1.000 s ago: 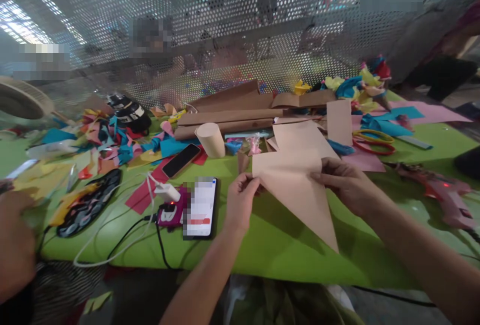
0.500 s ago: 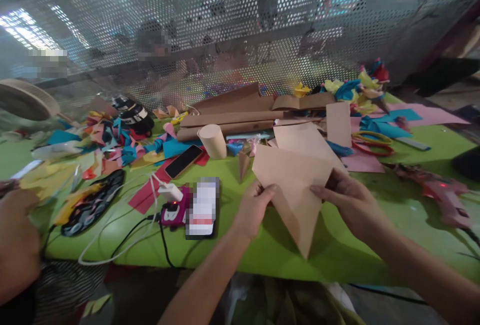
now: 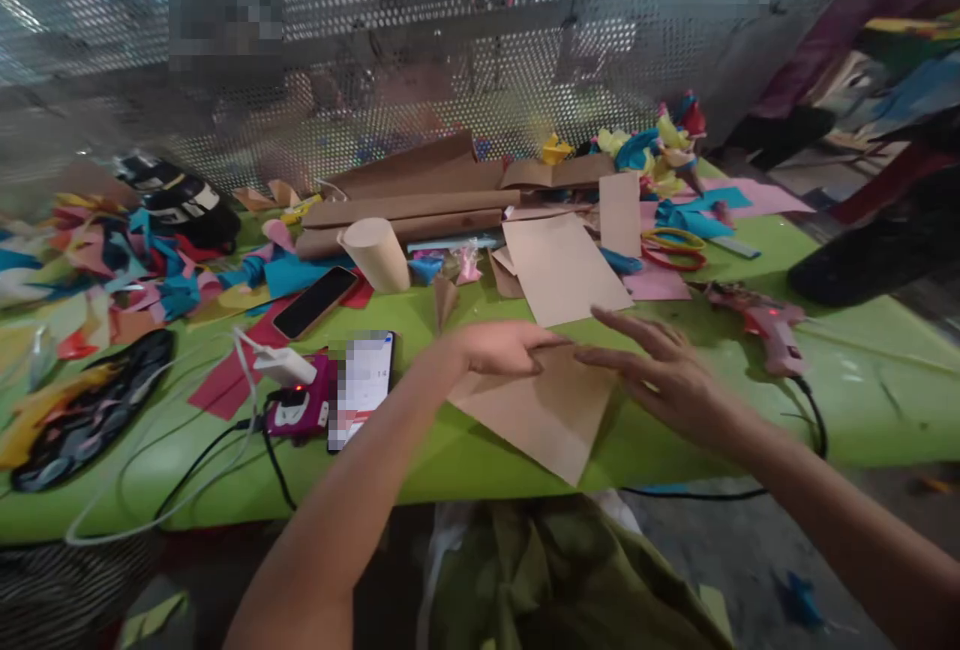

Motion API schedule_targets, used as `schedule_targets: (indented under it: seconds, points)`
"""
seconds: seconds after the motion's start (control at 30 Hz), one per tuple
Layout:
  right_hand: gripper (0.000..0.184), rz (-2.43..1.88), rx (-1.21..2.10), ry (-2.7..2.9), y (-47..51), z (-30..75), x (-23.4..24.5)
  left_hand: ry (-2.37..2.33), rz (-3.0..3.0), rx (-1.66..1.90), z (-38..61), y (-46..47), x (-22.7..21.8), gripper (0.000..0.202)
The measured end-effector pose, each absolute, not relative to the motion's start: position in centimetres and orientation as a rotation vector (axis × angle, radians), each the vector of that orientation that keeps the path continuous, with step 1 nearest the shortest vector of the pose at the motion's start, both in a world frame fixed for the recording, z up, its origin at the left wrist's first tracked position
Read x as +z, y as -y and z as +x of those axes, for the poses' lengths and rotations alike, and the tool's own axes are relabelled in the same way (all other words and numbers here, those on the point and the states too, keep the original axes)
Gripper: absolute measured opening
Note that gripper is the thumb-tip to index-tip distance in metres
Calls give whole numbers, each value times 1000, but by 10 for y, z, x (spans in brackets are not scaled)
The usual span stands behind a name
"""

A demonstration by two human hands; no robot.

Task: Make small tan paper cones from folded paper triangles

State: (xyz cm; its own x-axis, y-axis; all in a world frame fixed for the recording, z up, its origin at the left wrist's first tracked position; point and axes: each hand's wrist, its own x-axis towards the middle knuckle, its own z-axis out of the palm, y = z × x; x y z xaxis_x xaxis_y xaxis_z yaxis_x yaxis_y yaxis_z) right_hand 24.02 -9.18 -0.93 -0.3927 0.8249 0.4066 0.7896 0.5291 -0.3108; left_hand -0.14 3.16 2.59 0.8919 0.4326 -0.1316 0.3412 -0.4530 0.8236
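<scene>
A brown sheet of craft paper (image 3: pixel 551 410) lies on the green tabletop, one corner pointing towards me near the front edge. Across its far part rests my left hand (image 3: pixel 506 345), index finger stretched to the right and the other fingers partly hidden. My right hand (image 3: pixel 664 370) is at the sheet's right side with fingers extended and spread, its fingertips close to those of my left hand. Behind them is another light brown sheet (image 3: pixel 566 265). A small brown paper cone (image 3: pixel 445 303) stands beyond my left hand.
To the right lies a pink glue gun (image 3: pixel 776 330), near scissors (image 3: pixel 675 248) and a dark cylindrical object (image 3: pixel 874 240). On the left are two phones (image 3: pixel 315 302), a magenta power adapter (image 3: pixel 304 405) with cables, and colourful paper scraps (image 3: pixel 176 295). A paper tube (image 3: pixel 377 255) stands behind.
The brown sheet, earlier held up and bent between both hands, is now down on the table. My hands have moved onto its far part, fingers stretched. The view has shifted to the right.
</scene>
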Motion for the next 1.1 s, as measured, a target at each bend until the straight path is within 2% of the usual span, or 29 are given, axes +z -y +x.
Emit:
schedule_targets:
  seconds: [0.1, 0.23, 0.3, 0.47, 0.57, 0.7, 0.83, 1.1]
  points:
    - [47, -1286, 178, 2288, 93, 240, -21, -548, 2080, 91, 6, -32, 22, 50]
    - [38, -1267, 384, 2239, 98, 242, -30, -701, 2288, -3, 8, -18, 25, 66]
    - [38, -1277, 432, 2224, 102, 243, -33, -804, 2443, 71, 6, -5, 26, 66]
    - [48, -1289, 503, 2237, 111, 243, -30, -959, 2690, 187, -13, 33, 19, 57]
    - [45, -1333, 556, 2244, 110, 244, -23, -1000, 2666, 205, -32, 53, 12, 45]
    - [36, -1329, 556, 2248, 107, 243, -22, -1086, 2662, 348, -50, 72, 4, 48]
    - [40, -1220, 533, 2283, 106, 236, -24, -1046, 2716, 316, -55, 80, -3, 36]
    - [41, -1097, 604, 2443, 111, 228, -7, -970, 2696, 334, -48, 76, -11, 37]
